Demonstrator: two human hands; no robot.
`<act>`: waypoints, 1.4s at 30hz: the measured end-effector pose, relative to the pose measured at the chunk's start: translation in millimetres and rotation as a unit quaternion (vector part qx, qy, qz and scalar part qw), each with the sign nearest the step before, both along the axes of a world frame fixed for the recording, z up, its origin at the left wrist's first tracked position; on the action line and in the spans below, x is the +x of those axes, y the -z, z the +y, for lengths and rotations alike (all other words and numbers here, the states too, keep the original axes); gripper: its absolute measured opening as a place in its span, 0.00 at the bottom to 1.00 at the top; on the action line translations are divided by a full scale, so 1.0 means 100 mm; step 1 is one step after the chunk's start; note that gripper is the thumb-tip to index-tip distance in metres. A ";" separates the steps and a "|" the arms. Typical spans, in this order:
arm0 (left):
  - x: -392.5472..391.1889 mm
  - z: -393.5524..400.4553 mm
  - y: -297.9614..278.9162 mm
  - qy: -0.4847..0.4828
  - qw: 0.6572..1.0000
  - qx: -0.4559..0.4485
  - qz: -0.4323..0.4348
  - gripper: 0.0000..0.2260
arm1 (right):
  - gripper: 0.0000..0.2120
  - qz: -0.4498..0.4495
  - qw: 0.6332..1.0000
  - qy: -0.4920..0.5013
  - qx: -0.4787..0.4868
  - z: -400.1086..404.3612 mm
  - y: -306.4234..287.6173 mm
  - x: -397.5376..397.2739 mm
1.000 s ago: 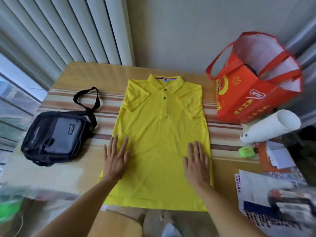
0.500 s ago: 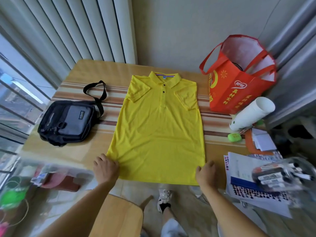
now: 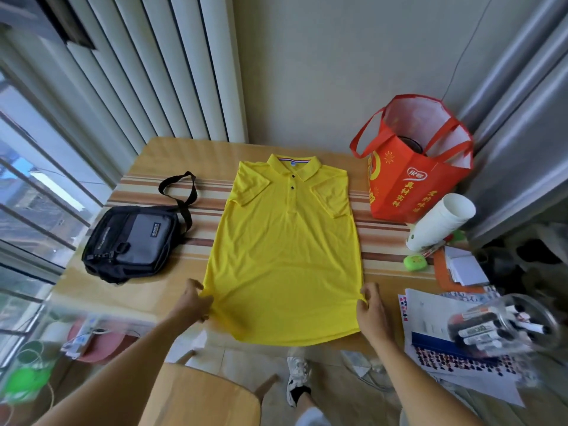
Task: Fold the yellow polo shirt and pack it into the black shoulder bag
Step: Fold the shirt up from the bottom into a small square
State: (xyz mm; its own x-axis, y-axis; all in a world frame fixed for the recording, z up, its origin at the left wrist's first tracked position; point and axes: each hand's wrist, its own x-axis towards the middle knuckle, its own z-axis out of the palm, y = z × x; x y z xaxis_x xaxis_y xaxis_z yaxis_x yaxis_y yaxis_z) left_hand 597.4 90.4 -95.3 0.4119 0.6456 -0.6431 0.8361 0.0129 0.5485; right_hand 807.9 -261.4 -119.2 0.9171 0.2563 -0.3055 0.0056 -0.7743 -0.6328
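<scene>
Spanning most of the view, the wooden table (image 3: 147, 290) carries everything. Striped runner (image 3: 209, 195) crosses it side to side.

Yellow polo shirt (image 3: 285, 250) – lies flat, face up, sleeves tucked in over the chest, collar at the far edge, hem toward the person and hanging just past the near table edge. Long axis runs straight away from the body.

Red tote bag (image 3: 412, 182) stands to the right of the collar, well apart from the hands. A white tube (image 3: 439, 222) lies tilted beside it; papers (image 3: 436, 321) and a jar of markers (image 3: 498, 324) sit near right.

Black shoulder bag (image 3: 135, 241) lies left of the shirt, just beside its left edge, strap looped toward the far side. Whether its zip is open, cannot tell.

Left hand (image 3: 193, 302) – fingers curled, pinching the shirt's lower left side seam near the hem. Right hand (image 3: 370, 309) does the same on the lower right side seam. Cloth puckers at both grips.

Judgement: the lengthwise fold is next – the hem has to travel away from the body, up the long axis toward the collar, both hands moving together. For packing, the left hand is nearer the bag.
</scene>
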 end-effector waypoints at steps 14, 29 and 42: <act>1.79 1.36 -0.14 -0.167 0.954 -0.063 -0.239 0.21 | 0.17 -0.152 0.986 0.002 0.062 1.25 -0.15 1.92; 3.52 2.21 0.33 -0.224 0.932 -0.037 -0.281 0.10 | 0.12 -0.034 0.984 0.083 0.156 2.27 0.27 3.60; 3.82 2.43 0.46 -0.194 0.959 0.047 -0.203 0.08 | 0.33 -0.098 0.976 0.175 0.083 2.50 0.55 3.84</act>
State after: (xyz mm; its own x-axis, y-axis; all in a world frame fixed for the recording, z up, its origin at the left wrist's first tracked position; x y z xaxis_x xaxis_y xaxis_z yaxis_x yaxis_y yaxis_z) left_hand 979.4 333.8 -140.8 0.3341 0.8480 -0.4114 0.4952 0.2135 0.8421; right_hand 1192.2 -11.7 -174.4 0.9940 -0.0526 -0.0956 -0.1071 -0.6371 -0.7633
